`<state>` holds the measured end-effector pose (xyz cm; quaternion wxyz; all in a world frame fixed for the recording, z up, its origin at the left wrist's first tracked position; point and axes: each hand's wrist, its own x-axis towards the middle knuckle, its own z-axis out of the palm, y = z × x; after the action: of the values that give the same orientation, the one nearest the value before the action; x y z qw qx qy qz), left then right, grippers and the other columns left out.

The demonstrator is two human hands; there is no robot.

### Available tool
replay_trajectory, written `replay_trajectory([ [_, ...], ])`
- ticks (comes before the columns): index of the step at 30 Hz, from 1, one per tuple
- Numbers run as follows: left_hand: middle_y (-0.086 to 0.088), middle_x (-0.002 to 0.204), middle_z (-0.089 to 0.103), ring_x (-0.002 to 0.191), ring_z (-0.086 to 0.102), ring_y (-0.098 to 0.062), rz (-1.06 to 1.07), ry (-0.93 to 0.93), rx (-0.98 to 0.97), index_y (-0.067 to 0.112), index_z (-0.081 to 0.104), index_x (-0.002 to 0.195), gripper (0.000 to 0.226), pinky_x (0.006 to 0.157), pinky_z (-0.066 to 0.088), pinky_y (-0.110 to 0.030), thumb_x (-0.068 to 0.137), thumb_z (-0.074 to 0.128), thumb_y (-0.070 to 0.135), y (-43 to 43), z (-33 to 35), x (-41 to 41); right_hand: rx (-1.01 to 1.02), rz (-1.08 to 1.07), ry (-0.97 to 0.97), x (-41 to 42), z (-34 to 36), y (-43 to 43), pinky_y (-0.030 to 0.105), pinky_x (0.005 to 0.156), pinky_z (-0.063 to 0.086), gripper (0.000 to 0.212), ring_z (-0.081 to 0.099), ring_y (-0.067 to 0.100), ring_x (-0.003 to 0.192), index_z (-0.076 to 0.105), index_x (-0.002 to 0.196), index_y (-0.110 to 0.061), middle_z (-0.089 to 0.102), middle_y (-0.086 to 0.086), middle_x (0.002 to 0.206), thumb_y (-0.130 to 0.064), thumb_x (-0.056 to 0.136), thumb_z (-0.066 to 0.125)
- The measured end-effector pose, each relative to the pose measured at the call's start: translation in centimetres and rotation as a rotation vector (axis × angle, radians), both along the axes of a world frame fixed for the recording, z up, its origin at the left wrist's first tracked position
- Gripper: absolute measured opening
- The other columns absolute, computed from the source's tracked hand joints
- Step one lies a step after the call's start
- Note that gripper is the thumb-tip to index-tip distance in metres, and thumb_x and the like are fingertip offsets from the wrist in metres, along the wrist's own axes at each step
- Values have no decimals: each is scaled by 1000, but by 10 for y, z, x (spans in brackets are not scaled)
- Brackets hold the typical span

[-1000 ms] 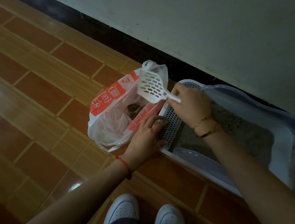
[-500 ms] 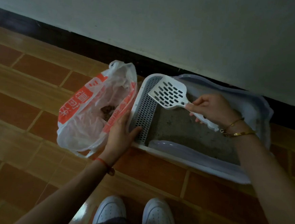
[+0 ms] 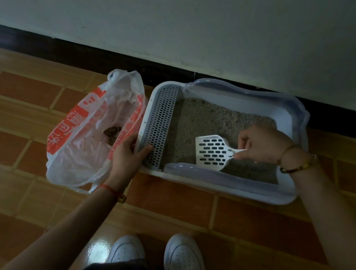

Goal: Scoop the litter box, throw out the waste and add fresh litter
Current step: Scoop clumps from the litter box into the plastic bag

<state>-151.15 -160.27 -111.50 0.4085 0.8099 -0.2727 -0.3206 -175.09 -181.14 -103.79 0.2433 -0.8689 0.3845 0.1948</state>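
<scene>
White slotted scoop [image 3: 213,152] over grey litter [image 3: 206,120] in pale litter box [image 3: 222,184], dark waste [image 3: 112,133] in orange-white bag [image 3: 76,148] alongside

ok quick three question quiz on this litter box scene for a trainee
1. Which hand holds the scoop? A left, B right.
2. True or false: the scoop is over the bag.
3. Fill in: dark ___ lies in the bag.
Key: 1 B, the right hand. 2 false, it is in the box, over litter. 3 waste.
</scene>
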Motion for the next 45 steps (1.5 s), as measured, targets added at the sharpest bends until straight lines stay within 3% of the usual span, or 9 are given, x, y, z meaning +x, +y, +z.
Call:
replay_trajectory([
  [2, 6, 105, 64, 86, 60, 1, 10, -10, 1, 15, 61, 123, 39, 76, 57, -29, 86, 70, 21, -1, 0, -1, -78, 92, 77, 2, 2, 0, 29, 65, 51, 22, 61, 16, 74, 66, 80, -18, 67, -2, 82, -38, 76, 76],
  [4, 12, 99, 63, 87, 61, 2, 27, 5, 0, 17, 61, 123, 38, 79, 58, -34, 86, 70, 21, -1, 2, -2, -122, 167, 131, 4, 2, -1, 25, 59, 44, 22, 59, 15, 77, 64, 80, -21, 64, -3, 83, -40, 76, 74],
  [9, 14, 100, 64, 94, 67, -12, 31, 68, -3, 23, 61, 118, 33, 83, 58, -43, 86, 70, 21, 0, 3, -2, -80, 242, 118, 12, -3, 3, 28, 68, 49, 22, 58, 13, 79, 62, 80, -22, 61, -8, 82, -42, 77, 72],
  [18, 15, 102, 65, 96, 67, -11, 42, 87, 1, 33, 59, 111, 31, 82, 59, -43, 85, 70, 20, -1, 4, -1, 89, 154, -115, 41, -36, 29, 27, 64, 52, 17, 60, 7, 70, 63, 79, -24, 62, -11, 73, -38, 79, 72],
  [23, 6, 110, 67, 99, 67, -13, 39, 106, 1, 27, 60, 117, 32, 83, 59, -44, 86, 69, 21, 0, 3, 0, 166, 74, -152, 42, -48, 22, 18, 54, 43, 16, 59, -2, 56, 66, 79, -22, 66, -9, 70, -35, 77, 76],
  [30, 10, 105, 68, 96, 68, -10, 51, 71, -9, 28, 62, 116, 33, 81, 59, -43, 84, 71, 23, 1, 1, 0, 339, -63, -211, 37, -57, 20, 24, 49, 51, 19, 64, 12, 48, 66, 78, -13, 70, -1, 64, -26, 74, 80],
  [36, 11, 103, 68, 95, 69, -12, 34, 86, -6, 29, 62, 114, 32, 81, 59, -45, 83, 71, 23, 1, 2, 2, 73, 61, -177, 39, -47, 32, 17, 53, 40, 15, 57, -2, 61, 65, 78, -25, 64, -12, 72, -38, 78, 74],
  [40, 13, 102, 67, 95, 68, -11, 32, 79, -10, 28, 63, 112, 30, 82, 59, -42, 84, 71, 22, 2, 2, 3, -8, 42, -188, 37, -39, 25, 28, 59, 51, 18, 58, 4, 64, 64, 78, -27, 64, -12, 73, -42, 77, 73],
  [45, 7, 107, 69, 93, 68, -7, 33, 77, -14, 17, 64, 118, 34, 78, 60, -37, 85, 70, 21, 2, 0, 2, 51, -88, -220, 33, -39, 16, 35, 62, 57, 21, 61, 7, 55, 65, 76, -22, 67, -6, 66, -40, 76, 76],
])
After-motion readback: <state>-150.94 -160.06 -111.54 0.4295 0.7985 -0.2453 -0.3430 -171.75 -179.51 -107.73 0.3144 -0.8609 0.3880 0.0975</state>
